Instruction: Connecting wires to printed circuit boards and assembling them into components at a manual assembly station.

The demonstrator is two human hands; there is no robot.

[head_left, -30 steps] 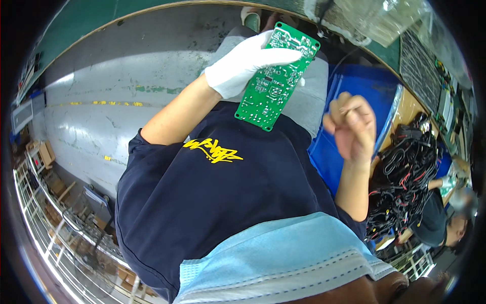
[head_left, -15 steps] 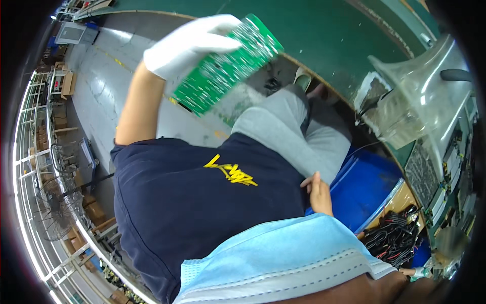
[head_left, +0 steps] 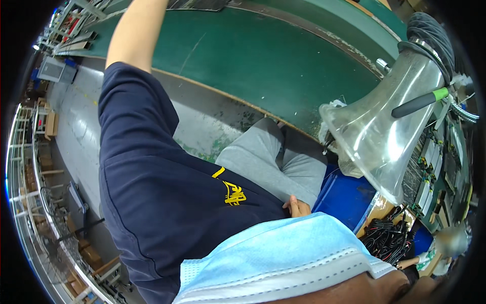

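Observation:
My left arm (head_left: 136, 35) reaches up past the top edge of the view, over the green workbench (head_left: 243, 61). The gloved left hand is outside the picture, and so is the green circuit board it held earlier. Low in the middle, my bare right hand (head_left: 297, 206) rests against the dark shirt at my lap. Its fingers are curled in, with nothing seen in them; the blue face mask hides its lower part.
A clear fume hood (head_left: 374, 137) on a dark flexible hose overhangs the bench at right. Below it are a blue bin (head_left: 347, 200) and bundled black cables (head_left: 387, 238). Another person's gloved hand (head_left: 424, 259) shows at lower right. Metal racks line the left.
My left arm has stretched upward, taking the gloved hand and circuit board out of view. The view has shifted, showing more bench and fume hood. My right hand stays by my lap.

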